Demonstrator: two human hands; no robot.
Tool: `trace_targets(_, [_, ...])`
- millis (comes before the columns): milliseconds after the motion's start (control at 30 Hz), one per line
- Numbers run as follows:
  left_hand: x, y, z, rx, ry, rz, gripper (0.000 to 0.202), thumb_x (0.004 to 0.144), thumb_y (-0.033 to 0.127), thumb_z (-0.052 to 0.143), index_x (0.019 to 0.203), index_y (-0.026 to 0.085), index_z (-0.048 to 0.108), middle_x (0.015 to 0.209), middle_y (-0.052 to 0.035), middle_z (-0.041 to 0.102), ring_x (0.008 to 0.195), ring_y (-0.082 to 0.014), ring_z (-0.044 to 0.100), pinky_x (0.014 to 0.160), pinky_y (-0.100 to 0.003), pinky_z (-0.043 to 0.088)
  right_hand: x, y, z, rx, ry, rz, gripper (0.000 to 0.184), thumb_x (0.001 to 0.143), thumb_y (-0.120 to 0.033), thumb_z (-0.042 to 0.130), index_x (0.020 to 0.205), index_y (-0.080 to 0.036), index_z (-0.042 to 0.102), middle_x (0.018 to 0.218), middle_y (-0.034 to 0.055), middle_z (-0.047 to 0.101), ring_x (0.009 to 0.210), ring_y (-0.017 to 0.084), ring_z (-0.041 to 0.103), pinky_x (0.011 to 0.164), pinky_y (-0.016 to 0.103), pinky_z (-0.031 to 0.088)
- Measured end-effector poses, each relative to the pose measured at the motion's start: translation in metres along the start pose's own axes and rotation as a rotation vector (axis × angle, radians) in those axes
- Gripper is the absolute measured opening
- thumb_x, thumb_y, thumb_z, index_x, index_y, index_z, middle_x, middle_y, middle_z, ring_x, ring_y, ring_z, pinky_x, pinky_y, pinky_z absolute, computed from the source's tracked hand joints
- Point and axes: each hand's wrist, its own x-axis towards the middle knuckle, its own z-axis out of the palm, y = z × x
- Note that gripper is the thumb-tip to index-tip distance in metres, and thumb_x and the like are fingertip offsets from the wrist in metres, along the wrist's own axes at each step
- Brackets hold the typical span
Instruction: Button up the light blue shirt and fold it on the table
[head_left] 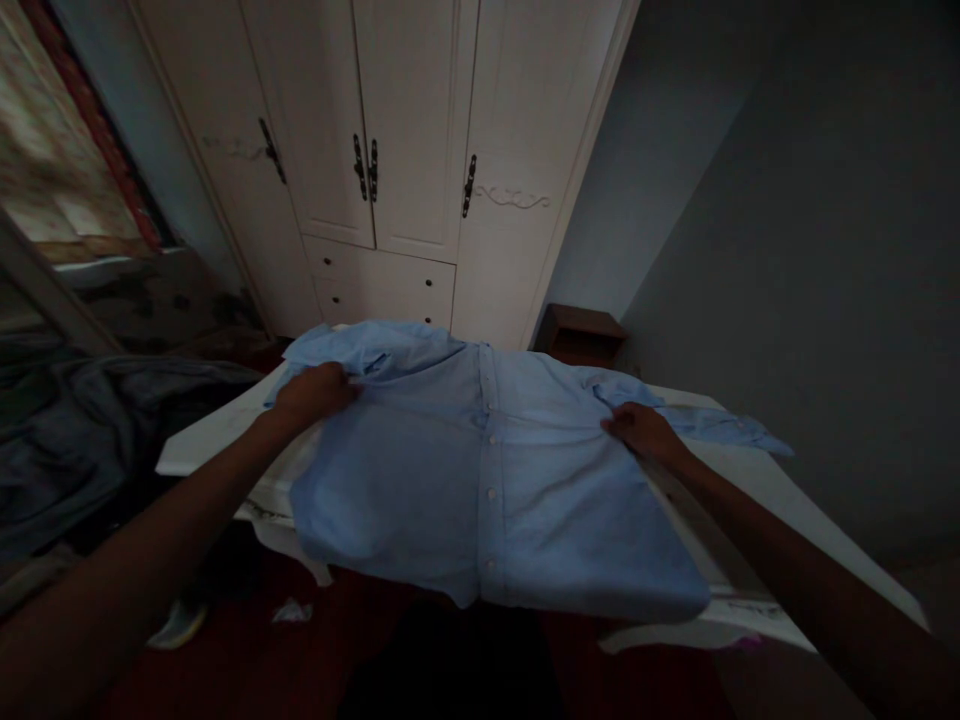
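A light blue button-up shirt (480,470) lies front up across a white table (757,470), its hem hanging over the near edge. My left hand (315,392) is closed on the cloth at the shirt's left shoulder, where the sleeve is bunched. My right hand (641,428) pinches the cloth at the right shoulder, next to the sleeve (712,422) that stretches out to the right over the table.
A white wardrobe (405,170) with dark handles and drawers stands behind the table. A small brown cabinet (581,335) sits at its right. Dark cloth (90,430) is heaped at the left. Scraps lie on the red floor (247,660) below.
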Motion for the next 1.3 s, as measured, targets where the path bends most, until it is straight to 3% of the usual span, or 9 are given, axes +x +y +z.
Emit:
trace_targets(133, [-0.011,0.031,-0.013,-0.005,0.226,0.024,0.046,0.088,0.048,0.046,0.119,0.016,0.057,0.113,-0.0179,0.066,0.103,-0.0333,0.063,0.083,-0.042,0.049,-0.004,-0.035,0.005,-0.13,0.279,-0.22,0.025,0.084,-0.031,0.053,0.101,-0.015,0.061,0.099,0.0123,0.063,0.09,0.024,0.06,0.077,0.034,0.047])
trace_targets(233, [-0.009,0.069,-0.014,-0.078,0.218,0.21,0.037,0.088,0.044,0.046,0.112,0.019,0.062,0.105,-0.0109,0.07,0.098,-0.028,0.065,0.083,-0.038,0.049,-0.004,-0.073,0.011,-0.129,0.388,-0.396,0.03,0.086,-0.025,0.05,0.113,-0.014,0.058,0.108,0.0154,0.059,0.097,0.029,0.057,0.084,0.04,0.048])
trace_targets(333, [0.007,0.106,0.0,-0.115,0.125,0.451,0.033,0.089,0.032,0.045,0.108,0.016,0.066,0.105,-0.0114,0.07,0.099,-0.0242,0.065,0.087,-0.034,0.048,0.011,-0.108,0.021,-0.069,0.307,-0.609,0.036,0.081,-0.01,0.047,0.115,-0.016,0.058,0.107,0.0139,0.058,0.1,0.028,0.057,0.088,0.042,0.049])
trace_targets(500, [0.044,0.145,0.036,-0.098,0.036,0.597,0.033,0.083,0.022,0.053,0.112,0.017,0.067,0.114,-0.0113,0.068,0.106,-0.0217,0.063,0.094,-0.03,0.045,0.06,-0.143,0.053,-0.057,0.063,-0.967,0.062,0.07,0.006,0.041,0.125,-0.018,0.056,0.12,0.0115,0.058,0.113,0.023,0.053,0.097,0.04,0.047])
trace_targets(733, [0.085,0.156,0.059,-0.118,0.021,0.558,0.026,0.086,0.027,0.05,0.103,0.018,0.068,0.103,-0.0099,0.071,0.1,-0.022,0.064,0.086,-0.03,0.048,0.111,-0.149,0.091,-0.135,-0.035,-1.079,0.063,0.078,0.006,0.04,0.135,-0.019,0.05,0.128,0.0122,0.06,0.116,0.022,0.055,0.101,0.044,0.041])
trace_targets(900, [0.096,0.158,0.065,-0.141,0.024,0.472,0.026,0.086,0.029,0.048,0.102,0.019,0.065,0.105,-0.0106,0.07,0.094,-0.0233,0.066,0.077,-0.031,0.05,0.123,-0.148,0.081,-0.232,0.005,-1.206,0.045,0.084,0.0,0.047,0.118,-0.022,0.066,0.098,0.0085,0.065,0.097,0.021,0.055,0.093,0.041,0.04])
trace_targets(1000, [0.094,0.161,0.067,-0.133,0.025,0.464,0.023,0.084,0.026,0.049,0.098,0.017,0.065,0.104,-0.013,0.069,0.096,-0.0243,0.066,0.078,-0.032,0.049,0.123,-0.147,0.071,-0.309,0.021,-1.224,0.031,0.088,-0.008,0.051,0.104,-0.023,0.072,0.091,0.0084,0.063,0.093,0.022,0.052,0.089,0.04,0.039])
trace_targets(1200, [0.089,0.163,0.068,-0.139,0.062,0.429,0.026,0.086,0.028,0.047,0.104,0.016,0.061,0.108,-0.0142,0.066,0.099,-0.026,0.064,0.079,-0.034,0.049,0.116,-0.148,0.074,-0.268,-0.005,-1.236,0.043,0.089,-0.002,0.043,0.122,-0.023,0.062,0.116,0.0105,0.061,0.108,0.023,0.05,0.091,0.04,0.039])
trace_targets(1300, [0.087,0.163,0.068,-0.153,0.086,0.398,0.025,0.086,0.028,0.047,0.105,0.017,0.06,0.11,-0.0127,0.065,0.096,-0.0246,0.065,0.077,-0.032,0.05,0.113,-0.151,0.077,-0.226,-0.029,-1.267,0.042,0.086,0.0,0.044,0.112,-0.025,0.065,0.125,0.0075,0.059,0.118,0.022,0.046,0.097,0.042,0.036])
